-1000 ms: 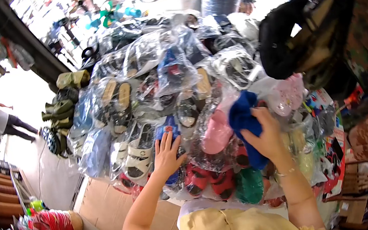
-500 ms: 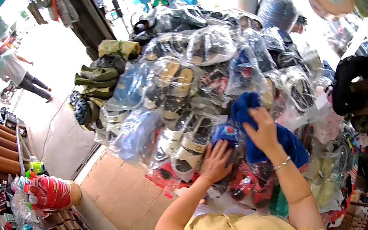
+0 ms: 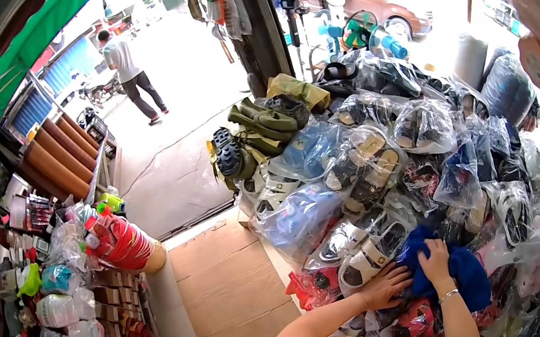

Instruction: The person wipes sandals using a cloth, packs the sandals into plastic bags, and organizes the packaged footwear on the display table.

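My right hand (image 3: 435,263), with a bracelet at the wrist, holds a dark blue cloth (image 3: 472,278) against the pile of bagged shoes. Part of the cloth bunches up beyond my fingertips and part hangs to the right of the wrist. My left hand (image 3: 386,286) lies flat with fingers stretched, just left of the cloth, on the bagged footwear. Directly above it are white shoes (image 3: 366,263) in clear plastic. Red and black shoes (image 3: 413,322) in plastic lie below both hands.
Bagged shoes (image 3: 425,127) spread up and right, with olive green boots (image 3: 269,122) at the far left. A cardboard sheet (image 3: 228,277) covers the floor at left. Shelved goods (image 3: 63,306) and a red bundle (image 3: 123,245) stand further left. A person (image 3: 126,71) is outside.
My view has swung left and up, so the pile and hands appear lower and further right. My right hand stays on the blue cloth, my left beside it. The person outside has moved away.
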### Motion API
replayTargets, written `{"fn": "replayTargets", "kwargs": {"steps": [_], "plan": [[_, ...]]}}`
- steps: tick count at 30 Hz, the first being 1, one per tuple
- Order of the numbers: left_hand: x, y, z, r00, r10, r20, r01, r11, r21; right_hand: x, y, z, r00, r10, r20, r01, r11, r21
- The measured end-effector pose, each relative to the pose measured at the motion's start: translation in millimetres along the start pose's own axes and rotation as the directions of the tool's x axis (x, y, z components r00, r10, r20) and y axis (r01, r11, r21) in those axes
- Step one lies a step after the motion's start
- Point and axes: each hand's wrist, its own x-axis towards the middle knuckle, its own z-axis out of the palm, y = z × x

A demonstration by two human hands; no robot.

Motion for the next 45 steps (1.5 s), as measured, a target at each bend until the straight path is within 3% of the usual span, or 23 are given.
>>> {"fn": "replayTargets", "kwargs": {"steps": [2, 4, 8, 10, 12, 14, 16, 19, 21, 24, 25, 26, 28, 30, 32, 34, 35, 36, 37, 38, 40, 42, 45], "plan": [[3.5, 6.6, -14.1, 0.998, -0.036, 0.043, 0.036, 0.999, -0.001, 20.0, 7.2, -16.2, 0.977, 0.2, 0.073, -0.205, 0.976, 0.075], [-0.7, 8.2, -2.7, 0.999, -0.032, 0.009, 0.032, 0.999, 0.039, 35.9, 3.7, -45.3, 0.982, 0.148, 0.116, -0.135, 0.984, -0.115], [-0.5, 6.5, -6.1, 0.999, -0.05, 0.009, 0.049, 0.996, 0.072, 55.0, -34.0, -70.0, 0.987, -0.011, -0.163, 0.028, 0.995, 0.098], [-0.1, 6.8, -4.3, 0.998, -0.062, 0.028, 0.06, 0.997, 0.053, 30.2, -26.7, -39.0, 0.998, -0.027, 0.057, 0.022, 0.996, 0.09], [2.3, 16.4, -6.8, 0.995, -0.068, 0.069, 0.064, 0.996, 0.053, 12.3, -17.7, -22.8, 0.998, -0.068, 0.013, 0.067, 0.993, 0.097], [12.7, 13.9, -22.8, 0.997, -0.044, 0.068, 0.038, 0.995, 0.087, 18.4, -3.8, -34.4, 0.99, 0.102, 0.096, -0.104, 0.994, 0.023], [12.7, 6.9, -47.2, 0.998, 0.039, -0.055, -0.033, 0.994, 0.102, 20.7, 2.8, -61.8, 0.973, 0.157, 0.169, -0.134, 0.981, -0.143], [13.9, -7.2, -103.3, 0.908, -0.306, -0.288, 0.361, 0.918, 0.164, 38.5, -25.8, -108.7, 0.996, 0.081, 0.023, -0.08, 0.996, -0.034], [7.4, -35.7, -112.6, 0.84, -0.508, -0.191, 0.542, 0.806, 0.24, 59.5, -70.0, -119.2, 0.997, 0.018, -0.072, -0.017, 1.0, 0.012], [-0.9, -53.7, -112.8, 0.848, -0.503, -0.168, 0.53, 0.799, 0.283, 73.4, -113.6, -59.1, 0.989, -0.146, -0.001, 0.146, 0.987, 0.061], [1.6, -53.0, -116.5, 0.817, -0.572, -0.075, 0.552, 0.736, 0.391, 76.9, -126.6, -32.3, 0.978, -0.211, 0.006, 0.209, 0.973, 0.094], [-0.4, -50.2, -116.0, 0.771, -0.636, 0.014, 0.544, 0.671, 0.504, 64.1, -122.3, 17.9, 0.975, -0.157, 0.155, 0.136, 0.981, 0.137], [-15.0, -68.0, -89.8, 0.856, -0.445, -0.264, 0.516, 0.776, 0.363, 47.5, -115.1, 60.6, 0.987, -0.085, 0.138, 0.06, 0.982, 0.178], [-11.1, -57.8, -102.6, 0.872, -0.419, -0.252, 0.486, 0.798, 0.356, 48.4, -110.6, 36.8, 0.939, 0.005, 0.345, -0.054, 0.99, 0.132], [-10.1, -58.2, -103.0, 0.865, -0.398, -0.305, 0.484, 0.822, 0.299, 52.3, -105.4, -6.2, 0.82, 0.122, 0.558, -0.057, 0.99, -0.133], [-8.6, -60.9, -103.5, 0.869, -0.403, -0.286, 0.48, 0.826, 0.296, 61.7, -102.0, -37.4, 0.873, 0.15, 0.464, -0.045, 0.972, -0.231], [-9.0, -60.9, -103.1, 0.869, -0.408, -0.281, 0.484, 0.819, 0.309, 69.2, -105.3, -48.5, 0.96, 0.11, 0.258, -0.08, 0.989, -0.125], [-7.9, -60.5, -102.8, 0.867, -0.412, -0.281, 0.489, 0.809, 0.324, 78.2, -109.8, -52.4, 0.996, 0.083, 0.032, -0.083, 0.996, -0.015], [-6.6, -58.3, -104.2, 0.868, -0.413, -0.276, 0.489, 0.809, 0.326, 83.0, -108.3, -40.8, 0.996, 0.05, -0.08, -0.049, 0.999, 0.01], [-7.5, -58.6, -103.4, 0.871, -0.412, -0.269, 0.485, 0.813, 0.323, 80.5, -103.5, -15.4, 0.999, 0.021, -0.038, -0.022, 1.0, -0.008], [-7.2, -59.3, -100.6, 0.864, -0.416, -0.283, 0.495, 0.807, 0.324, 53.3, -91.0, 45.6, 0.963, -0.042, 0.267, 0.103, 0.97, -0.22], [-6.6, -59.4, -95.8, 0.882, -0.389, -0.267, 0.464, 0.818, 0.34, 49.8, -106.3, 38.7, 0.924, -0.011, 0.382, 0.123, 0.955, -0.271], [-8.5, -52.3, -98.0, 0.874, -0.358, -0.33, 0.461, 0.825, 0.325, 68.1, -108.9, -28.1, 0.745, 0.09, 0.661, 0.013, 0.989, -0.149]]}}
